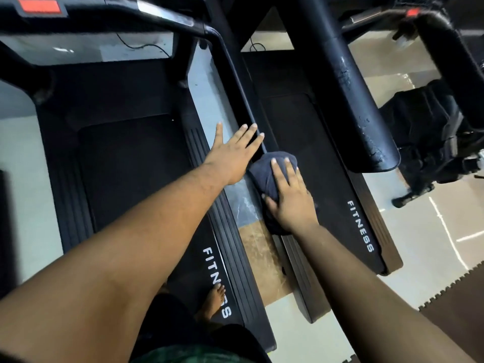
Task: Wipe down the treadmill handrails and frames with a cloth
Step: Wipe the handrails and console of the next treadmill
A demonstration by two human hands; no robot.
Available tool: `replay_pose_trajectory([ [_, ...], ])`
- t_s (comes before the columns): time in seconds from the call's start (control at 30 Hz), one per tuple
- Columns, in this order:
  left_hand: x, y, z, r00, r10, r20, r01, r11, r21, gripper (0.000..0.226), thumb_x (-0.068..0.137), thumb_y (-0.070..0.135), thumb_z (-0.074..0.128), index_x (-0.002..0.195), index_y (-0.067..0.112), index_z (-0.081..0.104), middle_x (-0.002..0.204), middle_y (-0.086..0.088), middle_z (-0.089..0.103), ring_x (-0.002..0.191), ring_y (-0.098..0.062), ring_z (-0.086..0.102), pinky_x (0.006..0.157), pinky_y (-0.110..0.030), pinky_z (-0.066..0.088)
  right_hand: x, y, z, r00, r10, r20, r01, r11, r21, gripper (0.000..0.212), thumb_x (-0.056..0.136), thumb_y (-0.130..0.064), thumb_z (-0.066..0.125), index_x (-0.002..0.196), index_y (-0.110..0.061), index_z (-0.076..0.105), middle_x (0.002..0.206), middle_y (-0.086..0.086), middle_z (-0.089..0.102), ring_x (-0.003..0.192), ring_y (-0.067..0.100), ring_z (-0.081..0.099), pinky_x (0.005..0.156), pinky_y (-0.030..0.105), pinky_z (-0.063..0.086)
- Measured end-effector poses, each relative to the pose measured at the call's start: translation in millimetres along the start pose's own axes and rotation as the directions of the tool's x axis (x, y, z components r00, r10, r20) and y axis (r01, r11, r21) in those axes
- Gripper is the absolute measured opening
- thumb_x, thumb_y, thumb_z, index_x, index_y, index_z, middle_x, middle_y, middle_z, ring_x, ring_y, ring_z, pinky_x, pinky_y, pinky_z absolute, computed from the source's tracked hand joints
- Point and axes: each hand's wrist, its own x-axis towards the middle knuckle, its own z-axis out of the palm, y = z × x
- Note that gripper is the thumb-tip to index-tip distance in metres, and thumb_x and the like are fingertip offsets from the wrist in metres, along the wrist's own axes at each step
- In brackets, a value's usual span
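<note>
One dark cloth [269, 176], bunched over the end of the treadmill's handrail [235, 82], with the right hand [290, 200] gripping it from on top. Left hand [235, 158] is flat, fingers spread, holding nothing. Cloth looks soft and light, so I'd wrap it round the rail and squeeze.

A bare foot [213, 299] stands on the near treadmill's side rail over the white FITNESS lettering [216, 282], a black cable [142, 44] trails on the pale floor [450, 231] ahead, dark puzzle mats [450, 305] lie at right, and other black equipment [424, 132] sits beyond.
</note>
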Motion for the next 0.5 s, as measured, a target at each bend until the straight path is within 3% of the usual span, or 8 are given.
replay_pose_trajectory([
  [0.13, -11, 13, -2, 0.998, -0.055, 0.018, 0.054, 0.998, 0.031, 0.1, 0.096, 0.013, 0.061, 0.163, 0.027, -0.01, 0.172, -0.002, -0.015, 0.16, -0.019, -0.005, 0.117, -0.075, -0.005, 36, -17, -5, 0.996, 0.073, 0.046, -0.076, 0.995, 0.057, 0.083, 0.097, -0.052, 0.054, 0.159, -0.049, -0.002, 0.172, -0.007, 0.0, 0.155, 0.034, 0.013, 0.105, 0.068, 0.039],
  [0.23, -19, 21, -6, 0.997, -0.07, 0.045, 0.068, 0.996, 0.054, 0.095, 0.098, 0.011, 0.057, 0.164, 0.027, -0.008, 0.173, -0.003, -0.014, 0.16, -0.019, -0.004, 0.116, -0.074, -0.006, -3, -9, 3, 0.999, 0.051, -0.012, -0.051, 0.997, -0.061, 0.084, 0.098, -0.047, 0.055, 0.161, -0.046, -0.001, 0.172, -0.003, 0.004, 0.153, 0.033, 0.019, 0.098, 0.065, 0.045],
  [0.33, -26, 31, -9, 0.996, -0.062, 0.07, 0.058, 0.997, 0.05, 0.094, 0.098, 0.014, 0.057, 0.164, 0.028, -0.009, 0.173, -0.003, -0.014, 0.16, -0.019, -0.005, 0.116, -0.074, -0.007, -48, 15, 15, 1.0, 0.021, -0.02, -0.022, 0.998, -0.051, 0.086, 0.099, -0.041, 0.057, 0.16, -0.046, -0.002, 0.172, -0.005, 0.003, 0.155, 0.031, 0.016, 0.096, 0.062, 0.048],
  [0.5, -33, 38, -5, 0.996, -0.052, 0.078, 0.052, 0.999, -0.002, 0.091, 0.101, 0.021, 0.056, 0.164, 0.027, -0.01, 0.173, -0.001, -0.013, 0.16, -0.018, -0.005, 0.118, -0.073, -0.006, 1, 0, 3, 0.997, 0.073, 0.032, -0.074, 0.997, 0.012, 0.079, 0.1, -0.057, 0.048, 0.159, -0.047, -0.003, 0.172, -0.002, 0.002, 0.151, 0.036, 0.019, 0.101, 0.068, 0.042],
])
